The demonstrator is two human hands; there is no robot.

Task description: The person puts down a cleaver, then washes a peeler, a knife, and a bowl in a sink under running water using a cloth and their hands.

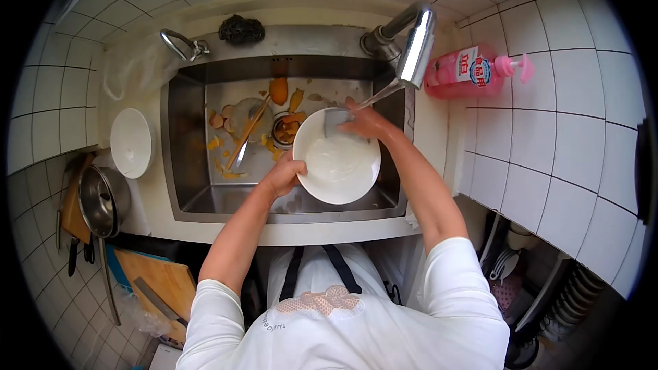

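My left hand (284,174) is closed on the left rim of a white bowl (338,171), thumb over the edge. The bowl is tilted over the right half of the steel sink (288,218). Inside its far side, my right hand (364,123) presses a greyish dishcloth (336,122) to the surface; its exact kind is hard to make out. Water from the chrome faucet (415,55) runs down by the right hand. Left of the bowl in the sink lie chopsticks (257,120), a small round container (289,127) with orange scraps, peelings and eggshells (217,120).
Another white bowl (132,144) stands on the left counter beside a steel pan (98,201). A pink soap bottle (458,72) is right of the faucet. A dark scrubber (241,29) lies behind the sink. Below left, a knife (159,299) rests on a cutting board (181,276).
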